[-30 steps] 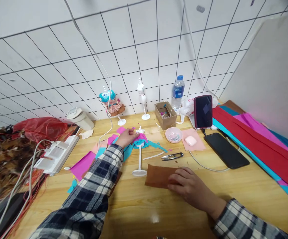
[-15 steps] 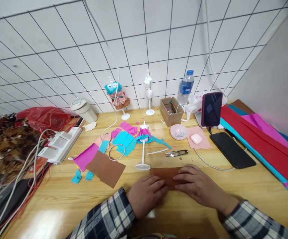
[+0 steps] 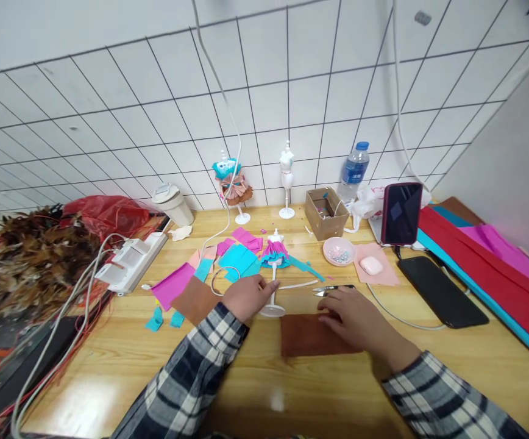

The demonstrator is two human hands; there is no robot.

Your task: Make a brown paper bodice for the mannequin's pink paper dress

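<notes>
A brown felt rectangle (image 3: 308,338) lies flat on the wooden table (image 3: 383,390) in front of me. My right hand (image 3: 353,314) rests on its upper right part with fingers stretched flat, the fingertips by the black thread snips (image 3: 333,288). My left hand (image 3: 248,296) is just left of a small white mannequin stand (image 3: 272,310) wearing a pink and blue paper skirt (image 3: 274,253). Its fingers reach toward the stand's pole, loosely extended and holding nothing I can see.
Pink, blue and brown felt scraps (image 3: 200,280) lie left of the stand. Behind are two more mannequins (image 3: 286,177), a cardboard box (image 3: 323,213), a water bottle (image 3: 353,174), a bead dish (image 3: 339,251), two phones (image 3: 401,213), an earbud case (image 3: 370,265). Felt sheets (image 3: 484,262) lie right; power strip (image 3: 131,262) and feathers (image 3: 27,262) left.
My left hand left the brown felt and moved up to the mannequin stand. My right hand slid up toward the snips. The camera tilted slightly, shifting the scene right.
</notes>
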